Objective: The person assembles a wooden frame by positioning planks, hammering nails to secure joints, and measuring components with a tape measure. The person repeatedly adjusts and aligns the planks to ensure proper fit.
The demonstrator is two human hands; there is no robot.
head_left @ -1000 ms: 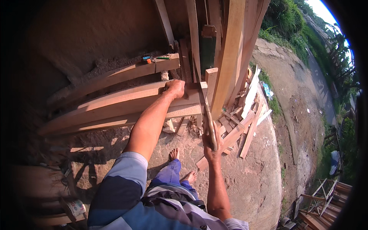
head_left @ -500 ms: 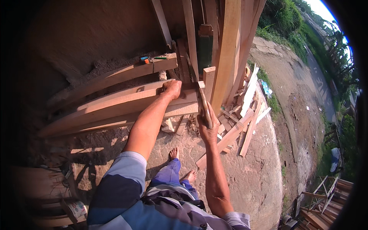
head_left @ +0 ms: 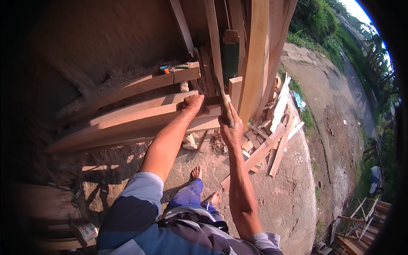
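My right hand point(head_left: 230, 128) is closed around the wooden handle of a handsaw point(head_left: 227, 107). The saw's thin dark blade points away from me and lies across the end of a long wooden beam point(head_left: 136, 118). To the left of the saw, my left hand point(head_left: 194, 103) grips the same beam from above, its fingers curled over the top edge. Its fingertips are partly hidden. The beam lies crosswise in front of me, and its far left part fades into shadow.
Behind lies another beam point(head_left: 131, 88) with a blue-orange tape measure point(head_left: 163, 69) and a green pencil point(head_left: 182, 67) on it. Tall planks point(head_left: 254, 55) lean upright at the back. Offcuts point(head_left: 259, 148) pile up at right, and my bare feet point(head_left: 196, 172) stand below.
My right hand has pushed the saw forward, away from me, along the beam's end. My left hand keeps its grip on the beam. The whole view has shifted slightly.
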